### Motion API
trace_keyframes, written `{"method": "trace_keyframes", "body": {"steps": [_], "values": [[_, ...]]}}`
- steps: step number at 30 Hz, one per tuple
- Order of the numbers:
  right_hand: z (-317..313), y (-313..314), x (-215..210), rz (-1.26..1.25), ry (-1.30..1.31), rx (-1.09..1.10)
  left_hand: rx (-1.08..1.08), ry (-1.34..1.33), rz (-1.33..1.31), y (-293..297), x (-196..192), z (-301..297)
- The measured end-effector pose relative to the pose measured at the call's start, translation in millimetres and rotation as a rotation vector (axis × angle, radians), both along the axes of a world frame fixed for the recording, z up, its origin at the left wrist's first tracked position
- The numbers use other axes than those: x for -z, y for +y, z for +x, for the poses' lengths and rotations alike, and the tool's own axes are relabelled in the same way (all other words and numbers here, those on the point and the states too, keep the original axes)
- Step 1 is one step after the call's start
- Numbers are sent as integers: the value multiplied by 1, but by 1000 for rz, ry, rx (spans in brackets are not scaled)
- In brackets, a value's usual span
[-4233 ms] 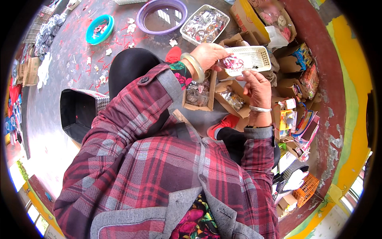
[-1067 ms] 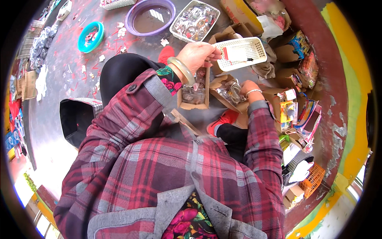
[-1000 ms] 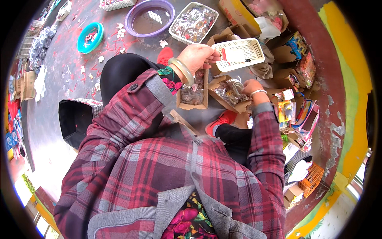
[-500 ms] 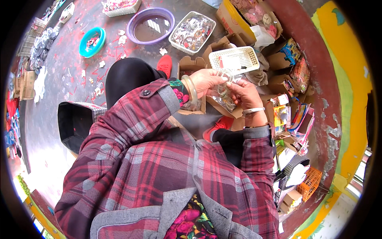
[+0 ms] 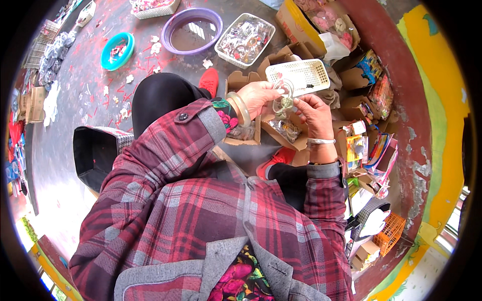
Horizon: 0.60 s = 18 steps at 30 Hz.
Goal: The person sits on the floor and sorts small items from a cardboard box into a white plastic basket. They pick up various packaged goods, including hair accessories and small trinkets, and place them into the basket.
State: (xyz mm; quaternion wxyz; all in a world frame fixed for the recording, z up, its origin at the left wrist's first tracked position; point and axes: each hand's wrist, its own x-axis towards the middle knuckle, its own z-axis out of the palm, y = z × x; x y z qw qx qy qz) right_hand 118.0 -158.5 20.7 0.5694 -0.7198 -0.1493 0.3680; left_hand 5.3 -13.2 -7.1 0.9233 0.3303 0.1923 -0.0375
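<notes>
A pale, thin looped band point(image 5: 287, 84) with a greenish knotted piece point(image 5: 285, 103) hangs in front of me. My left hand point(image 5: 255, 98) comes in from the left and pinches the looped band between thumb and fingertips. Just right of the knotted piece is my right hand point(image 5: 315, 116), its thumb and forefinger drawn together. Whatever sits between those right fingertips is too small to make out. Below the hands stands an open cardboard box point(image 5: 293, 141) with clear-wrapped items in it. Behind the looped band lies a cream plastic basket point(image 5: 321, 75) with a few small pieces inside.
Ahead on the floor stand a purple basin point(image 5: 165, 36) with water, a turquoise basin point(image 5: 104, 56) and a white basket point(image 5: 246, 65) full of packets. Several cardboard boxes point(image 5: 354, 78) line the right side. An orange crate point(image 5: 390, 235) is at lower right, a black-lined bin point(image 5: 95, 158) at left.
My hands have moved slightly apart. The right fingers have shifted right, away from the looped band, so the greenish knotted piece shows more fully. My left hand keeps its pinch.
</notes>
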Motion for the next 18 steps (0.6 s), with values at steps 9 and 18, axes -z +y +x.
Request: {"method": "trace_keyframes", "body": {"steps": [9, 18], "values": [[-1, 0, -6, 89, 78, 44, -231, -15, 11, 7, -2, -1], [-22, 12, 45, -43, -59, -166, -499, -36, 162, 36, -7, 1]]}}
